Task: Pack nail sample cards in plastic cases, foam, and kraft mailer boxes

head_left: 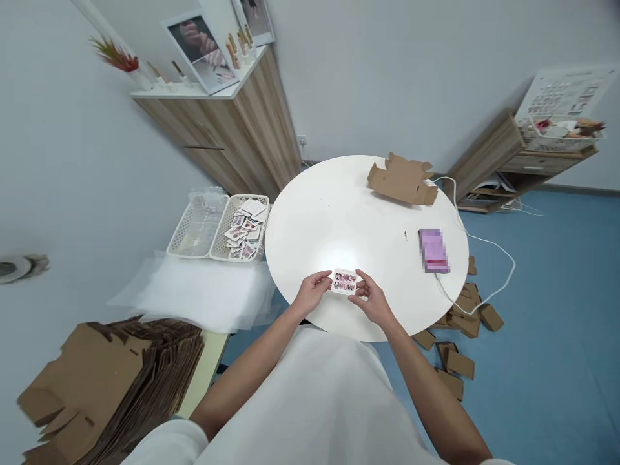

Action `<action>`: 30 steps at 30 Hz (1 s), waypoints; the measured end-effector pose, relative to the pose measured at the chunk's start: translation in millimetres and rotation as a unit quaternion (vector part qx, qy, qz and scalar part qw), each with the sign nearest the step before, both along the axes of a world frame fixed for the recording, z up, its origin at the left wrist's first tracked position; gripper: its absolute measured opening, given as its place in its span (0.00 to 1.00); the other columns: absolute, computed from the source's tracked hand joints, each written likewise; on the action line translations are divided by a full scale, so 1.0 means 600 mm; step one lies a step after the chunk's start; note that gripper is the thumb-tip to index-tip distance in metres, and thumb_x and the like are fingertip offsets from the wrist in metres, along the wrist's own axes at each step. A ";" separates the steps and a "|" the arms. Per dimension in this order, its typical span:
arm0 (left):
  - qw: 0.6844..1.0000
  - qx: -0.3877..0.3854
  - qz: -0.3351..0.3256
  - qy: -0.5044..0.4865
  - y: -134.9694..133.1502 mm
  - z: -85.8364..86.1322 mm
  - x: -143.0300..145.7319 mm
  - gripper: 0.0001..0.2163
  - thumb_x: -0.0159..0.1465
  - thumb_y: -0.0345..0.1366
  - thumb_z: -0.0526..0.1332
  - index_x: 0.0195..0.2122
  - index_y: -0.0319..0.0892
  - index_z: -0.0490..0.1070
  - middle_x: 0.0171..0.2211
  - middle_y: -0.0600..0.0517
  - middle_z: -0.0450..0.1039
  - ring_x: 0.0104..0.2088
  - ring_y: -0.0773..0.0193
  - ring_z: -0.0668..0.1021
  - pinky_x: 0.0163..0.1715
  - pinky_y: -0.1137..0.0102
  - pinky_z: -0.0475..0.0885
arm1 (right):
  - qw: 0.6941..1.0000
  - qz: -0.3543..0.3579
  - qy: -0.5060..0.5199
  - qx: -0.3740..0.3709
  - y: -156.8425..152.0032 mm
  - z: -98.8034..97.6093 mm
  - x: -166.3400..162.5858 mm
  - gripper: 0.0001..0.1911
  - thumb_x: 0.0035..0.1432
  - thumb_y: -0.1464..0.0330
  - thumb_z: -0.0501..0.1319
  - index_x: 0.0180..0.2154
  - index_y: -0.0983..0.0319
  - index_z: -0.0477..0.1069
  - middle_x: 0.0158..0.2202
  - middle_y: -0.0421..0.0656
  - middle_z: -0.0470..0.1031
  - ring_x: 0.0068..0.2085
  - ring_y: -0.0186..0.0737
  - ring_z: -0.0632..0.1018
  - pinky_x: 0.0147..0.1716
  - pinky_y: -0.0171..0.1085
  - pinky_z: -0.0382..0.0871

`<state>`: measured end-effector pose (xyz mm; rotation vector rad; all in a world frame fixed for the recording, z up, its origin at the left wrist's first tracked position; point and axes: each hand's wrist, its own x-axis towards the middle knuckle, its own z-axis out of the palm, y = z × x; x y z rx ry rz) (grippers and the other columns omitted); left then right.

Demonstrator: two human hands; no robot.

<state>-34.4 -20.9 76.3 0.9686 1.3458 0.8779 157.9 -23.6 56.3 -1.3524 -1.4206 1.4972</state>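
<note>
Between my two hands, just over the near edge of a round white table point(310, 213), is a small white card of press-on nails point(344, 281) with two rows of pink and dark patterned nails. My left hand point(314, 289) grips the card's left edge with thumb and fingers. On the opposite edge, my right hand point(372, 299) holds it the same way, fingers curled at the side. The nails face up towards me. An unfolded brown cardboard box point(403, 181) lies at the table's far right. Nearer on the right is a purple device with a blurred screen point(434, 250).
Left of the table stand a white basket point(265, 223) of nail cards and another basket point(175, 236) with clear plastic packs. Translucent sheets point(194, 287) and stacked flat cardboard point(111, 381) lie nearer. A white cable point(489, 240) hangs off the right edge; small boxes point(460, 365) lie on the floor.
</note>
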 end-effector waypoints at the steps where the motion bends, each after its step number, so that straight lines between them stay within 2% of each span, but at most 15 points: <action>1: 1.000 0.003 -0.004 0.013 -0.005 -0.001 -0.006 0.15 0.54 0.36 0.59 0.44 0.40 0.69 0.38 0.47 0.71 0.37 0.65 0.74 0.41 0.65 0.69 | 1.000 0.005 0.007 -0.009 0.001 -0.006 -0.007 0.37 0.43 0.68 0.62 0.55 0.54 0.52 0.34 0.38 0.64 0.30 0.32 0.70 0.37 0.40 0.68; 4: 0.999 0.006 -0.005 0.053 -0.018 -0.006 -0.024 0.18 0.51 0.33 0.61 0.44 0.41 0.69 0.42 0.46 0.68 0.42 0.62 0.71 0.41 0.65 0.69 | 1.000 0.021 0.011 -0.018 0.006 -0.017 -0.032 0.36 0.43 0.68 0.62 0.55 0.53 0.53 0.34 0.38 0.65 0.31 0.33 0.69 0.38 0.40 0.67; 8: 0.997 -0.012 0.030 0.070 -0.017 -0.017 -0.051 0.21 0.50 0.30 0.61 0.48 0.42 0.66 0.43 0.46 0.66 0.43 0.62 0.70 0.39 0.67 0.69 | 1.000 0.017 -0.021 0.011 0.026 -0.023 -0.075 0.34 0.42 0.68 0.62 0.53 0.52 0.57 0.35 0.39 0.63 0.33 0.35 0.68 0.38 0.41 0.67; 11: 0.996 -0.014 0.044 0.077 -0.008 -0.030 -0.081 0.22 0.51 0.30 0.60 0.49 0.43 0.65 0.43 0.47 0.65 0.43 0.63 0.69 0.38 0.69 0.69 | 0.999 0.033 -0.038 0.021 0.048 -0.025 -0.114 0.34 0.42 0.70 0.61 0.53 0.52 0.57 0.35 0.39 0.62 0.32 0.34 0.67 0.38 0.42 0.67; 17: 0.988 -0.011 0.049 0.149 0.020 -0.060 -0.166 0.22 0.52 0.31 0.58 0.50 0.44 0.64 0.41 0.48 0.65 0.38 0.64 0.70 0.38 0.69 0.67 | 0.992 0.085 -0.089 0.035 0.092 -0.036 -0.209 0.34 0.44 0.72 0.59 0.54 0.52 0.55 0.35 0.40 0.61 0.28 0.33 0.66 0.35 0.40 0.68; 24: 0.986 -0.006 0.043 0.160 0.068 -0.098 -0.256 0.20 0.50 0.31 0.59 0.47 0.43 0.67 0.37 0.49 0.65 0.32 0.65 0.70 0.37 0.67 0.67 | 0.982 0.092 -0.162 0.022 0.134 -0.077 -0.310 0.35 0.44 0.74 0.58 0.56 0.56 0.53 0.37 0.42 0.62 0.26 0.33 0.66 0.35 0.41 0.67; 30: 0.986 -0.008 -0.001 0.165 0.094 -0.127 -0.281 0.19 0.49 0.29 0.58 0.44 0.40 0.68 0.36 0.48 0.64 0.31 0.64 0.71 0.38 0.66 0.67 | 0.970 0.066 -0.232 -0.006 0.141 -0.112 -0.348 0.35 0.44 0.75 0.57 0.56 0.59 0.54 0.37 0.45 0.63 0.29 0.37 0.69 0.36 0.41 0.67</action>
